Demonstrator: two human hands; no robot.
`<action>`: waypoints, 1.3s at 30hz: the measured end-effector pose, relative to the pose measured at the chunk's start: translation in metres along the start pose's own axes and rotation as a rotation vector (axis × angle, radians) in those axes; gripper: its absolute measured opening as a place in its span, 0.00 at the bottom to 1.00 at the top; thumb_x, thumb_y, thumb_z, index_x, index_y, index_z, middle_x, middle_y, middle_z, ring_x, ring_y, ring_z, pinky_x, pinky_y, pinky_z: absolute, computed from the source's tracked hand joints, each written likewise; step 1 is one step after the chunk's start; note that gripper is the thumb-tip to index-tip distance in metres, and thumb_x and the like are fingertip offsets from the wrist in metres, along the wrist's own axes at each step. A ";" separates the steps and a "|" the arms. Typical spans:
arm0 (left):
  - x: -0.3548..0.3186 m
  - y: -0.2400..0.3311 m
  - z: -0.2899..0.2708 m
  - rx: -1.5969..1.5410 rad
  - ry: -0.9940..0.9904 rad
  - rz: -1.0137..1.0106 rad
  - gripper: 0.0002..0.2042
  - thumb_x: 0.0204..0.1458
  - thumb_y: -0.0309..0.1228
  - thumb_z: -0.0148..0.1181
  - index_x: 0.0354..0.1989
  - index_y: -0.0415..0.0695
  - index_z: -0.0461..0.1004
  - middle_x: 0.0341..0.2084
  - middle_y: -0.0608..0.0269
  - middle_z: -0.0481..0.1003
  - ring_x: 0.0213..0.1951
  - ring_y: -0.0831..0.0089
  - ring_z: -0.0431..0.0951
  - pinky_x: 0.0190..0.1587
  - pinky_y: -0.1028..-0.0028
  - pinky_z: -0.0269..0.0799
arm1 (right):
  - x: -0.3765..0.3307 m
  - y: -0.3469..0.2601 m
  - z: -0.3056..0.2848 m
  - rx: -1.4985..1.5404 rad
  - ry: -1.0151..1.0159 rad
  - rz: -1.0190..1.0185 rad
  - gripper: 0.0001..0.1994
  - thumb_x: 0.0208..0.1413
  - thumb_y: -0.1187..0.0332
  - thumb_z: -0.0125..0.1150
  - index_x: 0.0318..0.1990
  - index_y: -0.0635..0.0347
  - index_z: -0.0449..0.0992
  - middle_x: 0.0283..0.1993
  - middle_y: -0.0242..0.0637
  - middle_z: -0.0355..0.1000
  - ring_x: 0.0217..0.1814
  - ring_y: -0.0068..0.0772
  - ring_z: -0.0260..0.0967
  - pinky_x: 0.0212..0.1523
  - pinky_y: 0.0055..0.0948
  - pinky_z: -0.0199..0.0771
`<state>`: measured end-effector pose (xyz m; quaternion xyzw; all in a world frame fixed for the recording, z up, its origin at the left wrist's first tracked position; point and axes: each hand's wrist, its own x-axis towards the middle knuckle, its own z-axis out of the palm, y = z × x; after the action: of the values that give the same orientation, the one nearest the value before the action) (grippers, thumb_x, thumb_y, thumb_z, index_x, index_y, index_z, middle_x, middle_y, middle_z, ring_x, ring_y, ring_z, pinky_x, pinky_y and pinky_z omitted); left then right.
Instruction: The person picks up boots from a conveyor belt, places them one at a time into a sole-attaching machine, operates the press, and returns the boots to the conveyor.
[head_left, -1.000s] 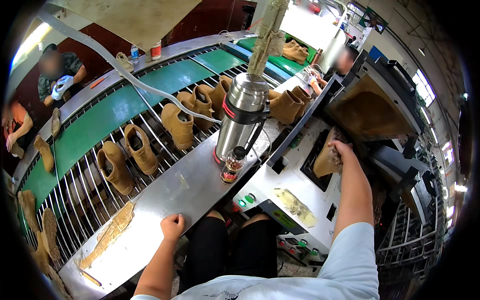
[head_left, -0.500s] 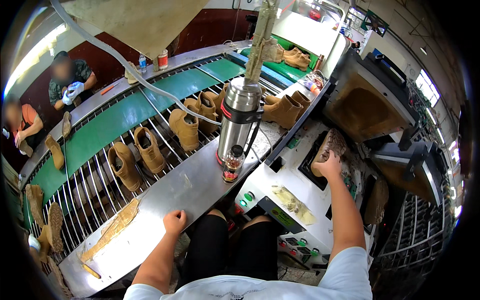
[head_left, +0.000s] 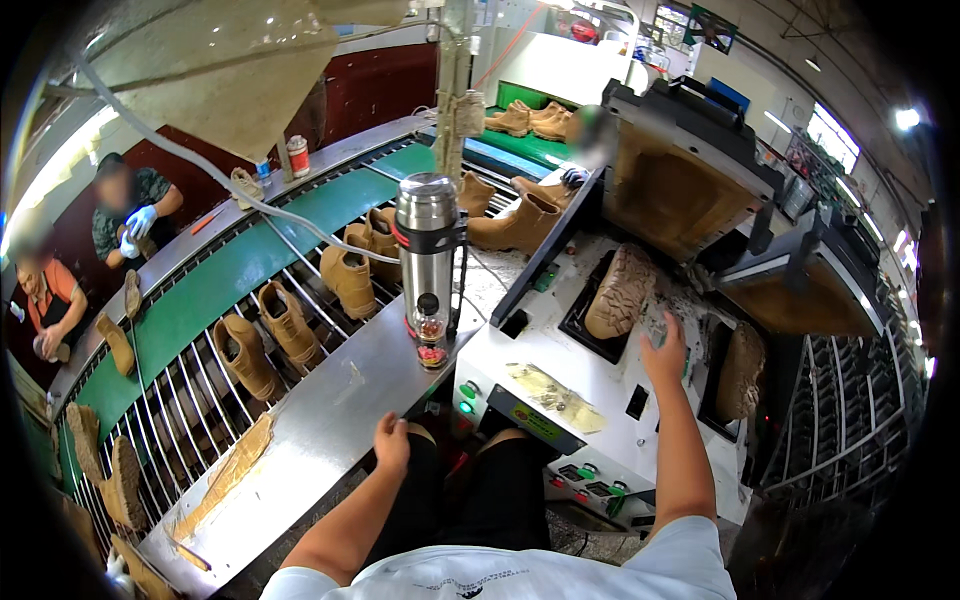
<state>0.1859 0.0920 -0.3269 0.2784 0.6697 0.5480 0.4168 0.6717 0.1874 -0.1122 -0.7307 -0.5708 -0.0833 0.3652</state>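
The person's right hand (head_left: 664, 350) rests right of the frame's centre on the top of a white box-shaped pressing machine (head_left: 560, 370), fingers loosely spread and holding nothing. Just to the upper left of that hand, a tan rubber boot sole with a deep tread (head_left: 620, 292) lies tread-up in the machine's dark rectangular recess, near the fingertips but apart from them. A second tan sole (head_left: 740, 372) sits in another recess just to the right of the hand.

The left hand (head_left: 390, 443) sits in the lower centre of the frame at the near edge of a long brushed-steel tabletop (head_left: 310, 420), fingers curled downward; whether it grips the edge cannot be told, and it carries nothing.

On that tabletop, toward the centre of the frame, stands an upright stainless-steel vacuum flask with a black band (head_left: 427, 250), and at its foot a small clear jar with red contents (head_left: 431, 340). A flat tan insole-shaped piece (head_left: 230, 472) lies on the steel in the lower left.

Beyond the tabletop runs a conveyor of metal rods beside a green belt (head_left: 240, 275), crossing from the lower left to the upper centre. Several tan suede ankle boots (head_left: 350, 275) ride on the rods. In the upper left of the frame two other people sit at the far side of the belt, one wearing pale blue gloves (head_left: 138, 222).
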 end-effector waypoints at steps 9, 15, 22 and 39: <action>-0.026 0.059 0.083 -0.554 -0.828 -0.413 0.26 0.60 0.44 0.50 0.61 0.40 0.60 0.56 0.53 0.65 0.60 0.54 0.64 0.63 0.55 0.56 | -0.051 0.108 -0.116 -0.457 0.173 0.273 0.33 0.42 0.63 0.69 0.59 0.52 0.63 0.58 0.48 0.63 0.62 0.55 0.57 0.60 0.49 0.59; -0.057 0.004 -0.006 -0.517 -0.650 -0.409 0.12 0.60 0.36 0.52 0.46 0.42 0.71 0.36 0.58 0.75 0.42 0.62 0.76 0.50 0.62 0.70 | -0.011 0.105 -0.150 -0.464 -0.190 0.750 0.57 0.34 0.45 0.72 0.72 0.43 0.43 0.69 0.53 0.53 0.71 0.57 0.48 0.64 0.51 0.58; -0.053 0.001 0.004 -0.711 -0.704 -0.494 0.10 0.59 0.36 0.53 0.43 0.44 0.72 0.34 0.60 0.76 0.38 0.64 0.76 0.47 0.64 0.71 | 0.055 0.230 -0.170 -0.477 -0.442 0.868 0.60 0.28 0.56 0.73 0.72 0.51 0.40 0.64 0.50 0.63 0.66 0.42 0.62 0.62 0.39 0.62; -0.075 0.010 0.005 -0.102 -0.819 -0.284 0.12 0.56 0.33 0.57 0.46 0.42 0.73 0.36 0.61 0.77 0.38 0.73 0.76 0.43 0.72 0.73 | -0.191 0.061 -0.176 0.238 0.599 0.478 0.40 0.38 0.74 0.71 0.62 0.68 0.57 0.63 0.50 0.59 0.64 0.47 0.59 0.63 0.41 0.60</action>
<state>0.2266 0.0342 -0.2986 0.3571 0.4527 0.3620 0.7325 0.7149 -0.0759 -0.1147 -0.7388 -0.2589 -0.1385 0.6066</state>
